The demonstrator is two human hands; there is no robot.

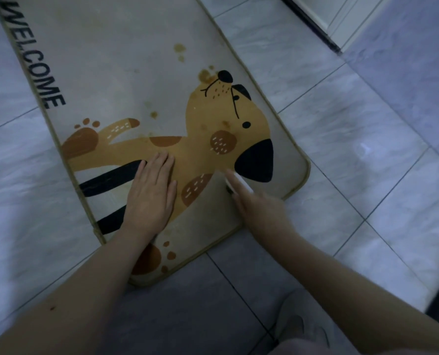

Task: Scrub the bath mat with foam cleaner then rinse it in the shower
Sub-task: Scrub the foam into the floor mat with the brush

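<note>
On tiled floor [367, 111], laid flat: mat [126, 60] w/ "WELCOME" lettering and dog print, brown stains [180, 48] near the snout. L hand [153, 190] spread palm-down on the dog's body, fingers straight, gripping nothing, pressing mat. R hand [256, 206] at mat's near-right part, blurred (motion smear), closed round a white brush [236, 183] whose dark underside meets the fabric just below the black ear. Grey slipper [297, 326] at bottom edge, off the mat.
</note>
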